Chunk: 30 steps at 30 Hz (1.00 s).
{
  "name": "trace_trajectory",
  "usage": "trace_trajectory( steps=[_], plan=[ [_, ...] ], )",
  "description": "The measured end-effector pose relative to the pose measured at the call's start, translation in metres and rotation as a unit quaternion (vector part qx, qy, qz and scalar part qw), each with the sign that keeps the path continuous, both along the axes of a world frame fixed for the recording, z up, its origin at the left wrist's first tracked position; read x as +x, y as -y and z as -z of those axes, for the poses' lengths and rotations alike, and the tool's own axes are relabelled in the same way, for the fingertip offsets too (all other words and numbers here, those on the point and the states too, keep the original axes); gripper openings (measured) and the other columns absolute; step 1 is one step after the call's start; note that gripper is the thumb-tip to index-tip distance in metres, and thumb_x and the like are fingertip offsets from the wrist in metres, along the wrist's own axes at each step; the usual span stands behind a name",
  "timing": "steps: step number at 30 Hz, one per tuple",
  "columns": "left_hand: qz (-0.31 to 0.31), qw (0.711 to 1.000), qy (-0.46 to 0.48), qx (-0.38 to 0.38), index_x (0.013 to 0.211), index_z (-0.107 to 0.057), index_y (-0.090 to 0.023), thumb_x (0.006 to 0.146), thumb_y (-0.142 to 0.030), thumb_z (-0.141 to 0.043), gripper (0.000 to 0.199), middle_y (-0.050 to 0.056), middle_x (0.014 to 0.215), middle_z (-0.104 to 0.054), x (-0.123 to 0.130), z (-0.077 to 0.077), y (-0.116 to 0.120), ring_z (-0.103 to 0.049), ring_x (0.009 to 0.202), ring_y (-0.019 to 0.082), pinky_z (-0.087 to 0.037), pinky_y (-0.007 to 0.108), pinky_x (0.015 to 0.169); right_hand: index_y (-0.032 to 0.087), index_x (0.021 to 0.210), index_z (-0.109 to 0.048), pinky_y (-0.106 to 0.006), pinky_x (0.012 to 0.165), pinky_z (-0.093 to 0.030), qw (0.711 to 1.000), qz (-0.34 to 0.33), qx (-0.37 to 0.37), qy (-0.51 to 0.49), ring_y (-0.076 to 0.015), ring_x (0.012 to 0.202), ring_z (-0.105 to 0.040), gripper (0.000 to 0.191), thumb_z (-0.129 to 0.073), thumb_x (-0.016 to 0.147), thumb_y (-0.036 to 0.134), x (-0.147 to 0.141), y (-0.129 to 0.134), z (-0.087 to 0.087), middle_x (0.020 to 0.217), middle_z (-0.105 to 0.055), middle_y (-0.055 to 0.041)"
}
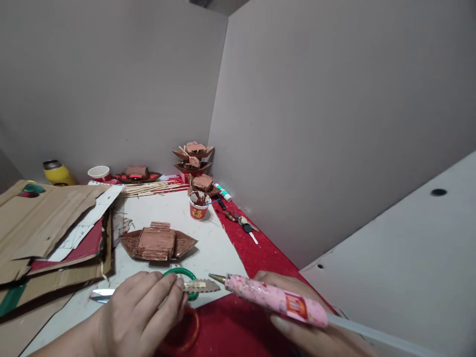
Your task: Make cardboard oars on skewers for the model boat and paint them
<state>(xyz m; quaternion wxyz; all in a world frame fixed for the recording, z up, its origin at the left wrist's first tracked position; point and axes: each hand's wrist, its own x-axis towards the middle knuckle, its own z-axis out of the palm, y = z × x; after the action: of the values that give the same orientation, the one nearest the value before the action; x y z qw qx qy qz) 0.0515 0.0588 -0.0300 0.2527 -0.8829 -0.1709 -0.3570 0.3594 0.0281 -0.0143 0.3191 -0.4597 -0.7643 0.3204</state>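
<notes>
My left hand (148,307) is closed, its fingertips pinching a small jagged-edged cardboard piece (212,286) with a pale strip on it. Beneath that hand lies a pair of scissors (101,294), one handle loop green and the other red; its middle is hidden. My right hand (297,317) is wrapped round a pink hot glue pen (256,292), a translucent glue stick (357,327) trailing from its rear. The pen's metal nozzle points left, close to the cardboard piece's right tip. Just beyond my left hand rests a brown model boat (158,242) with a roofed cabin.
Stacked cardboard sheets (48,223) cover the left side. Toward the back are a red paper cup (200,207) smeared with brown, thin wooden sticks (152,188), more model boats (193,158), a white cup (99,173) and a yellow bottle (58,173). Keys (247,227) lie along the right wall.
</notes>
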Motion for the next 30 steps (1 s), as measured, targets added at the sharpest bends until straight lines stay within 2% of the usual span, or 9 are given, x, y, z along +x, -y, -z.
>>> trace_trajectory(
  steps=[5, 11, 13, 15, 18, 20, 26, 30],
  plan=[
    [-0.004, 1.000, 0.020, -0.015, 0.097, -0.067, -0.008, 0.074, -0.010, -0.073, 0.024, 0.012, 0.083, -0.075, 0.001, 0.001, -0.003, -0.069, 0.072, 0.021, -0.056, 0.031, 0.061, 0.021, 0.085, -0.058, -0.031, 0.063, -0.045, 0.997, -0.069, -0.001, 0.030, -0.0198, 0.066, -0.056, 0.030, -0.047, 0.086, 0.049, 0.000, -0.003, 0.002, 0.077, -0.062, -0.0062],
    [0.002, 0.998, 0.041, -0.042, 0.096, -0.065, -0.008, 0.077, -0.009, -0.068, 0.020, 0.013, 0.082, -0.075, 0.006, -0.004, -0.002, -0.067, 0.068, 0.020, -0.054, 0.031, 0.061, 0.022, 0.092, -0.053, -0.031, 0.068, -0.041, 0.988, -0.140, 0.032, 0.063, -0.0187, 0.074, -0.057, 0.017, -0.048, 0.085, 0.037, 0.001, -0.002, 0.009, 0.086, -0.063, -0.0058],
    [0.001, 0.996, 0.058, -0.068, 0.097, -0.064, -0.009, 0.077, -0.009, -0.067, 0.020, 0.012, 0.081, -0.074, 0.010, -0.006, -0.001, -0.066, 0.066, 0.019, -0.053, 0.030, 0.060, 0.022, 0.093, -0.053, -0.031, 0.068, -0.040, 0.986, -0.142, 0.048, 0.066, -0.0186, 0.074, -0.057, 0.016, -0.048, 0.085, 0.034, -0.001, -0.002, 0.007, 0.086, -0.064, -0.0061],
    [0.009, 0.988, 0.086, -0.128, 0.100, -0.062, -0.010, 0.078, -0.007, -0.064, 0.022, 0.011, 0.081, -0.073, 0.014, -0.008, 0.001, -0.065, 0.066, 0.018, -0.052, 0.029, 0.060, 0.022, 0.092, -0.054, -0.032, 0.066, -0.040, 0.985, -0.139, 0.066, 0.075, -0.0192, 0.072, -0.058, 0.016, -0.047, 0.086, 0.035, -0.004, -0.002, 0.006, 0.084, -0.064, -0.0069],
    [0.033, 0.960, 0.134, -0.244, 0.101, -0.059, -0.013, 0.080, -0.005, -0.061, 0.023, 0.007, 0.075, -0.069, 0.019, -0.010, 0.004, -0.062, 0.063, 0.015, -0.050, 0.026, 0.058, 0.022, 0.091, -0.056, -0.032, 0.062, -0.039, 0.983, -0.135, 0.088, 0.083, -0.0202, 0.070, -0.057, 0.018, -0.046, 0.087, 0.036, -0.006, -0.001, 0.007, 0.082, -0.064, -0.0082],
    [0.037, 0.943, 0.154, -0.293, 0.098, -0.059, -0.015, 0.081, -0.006, -0.059, 0.019, 0.004, 0.070, -0.066, 0.022, -0.012, 0.006, -0.059, 0.058, 0.014, -0.047, 0.025, 0.055, 0.022, 0.091, -0.056, -0.032, 0.060, -0.039, 0.984, -0.129, 0.103, 0.072, -0.0202, 0.068, -0.057, 0.019, -0.046, 0.087, 0.037, -0.006, -0.002, 0.012, 0.079, -0.063, -0.0083],
    [0.014, 0.915, 0.169, -0.367, 0.090, -0.059, -0.019, 0.082, -0.008, -0.059, 0.013, -0.001, 0.064, -0.061, 0.023, -0.012, 0.008, -0.055, 0.053, 0.011, -0.042, 0.023, 0.051, 0.023, 0.086, -0.061, -0.030, 0.057, -0.041, 0.985, -0.115, 0.112, 0.070, -0.0186, 0.061, -0.055, 0.031, -0.050, 0.085, 0.053, 0.001, -0.005, 0.036, 0.072, -0.064, -0.0067],
    [0.007, 0.904, 0.179, -0.389, 0.090, -0.060, -0.020, 0.081, -0.010, -0.060, 0.014, -0.003, 0.065, -0.063, 0.024, -0.011, 0.008, -0.056, 0.052, 0.010, -0.043, 0.022, 0.051, 0.023, 0.086, -0.062, -0.028, 0.056, -0.040, 0.981, -0.108, 0.128, 0.102, -0.0169, 0.057, -0.053, 0.039, -0.052, 0.083, 0.060, 0.006, -0.006, 0.042, 0.069, -0.063, -0.0047]
  ],
)
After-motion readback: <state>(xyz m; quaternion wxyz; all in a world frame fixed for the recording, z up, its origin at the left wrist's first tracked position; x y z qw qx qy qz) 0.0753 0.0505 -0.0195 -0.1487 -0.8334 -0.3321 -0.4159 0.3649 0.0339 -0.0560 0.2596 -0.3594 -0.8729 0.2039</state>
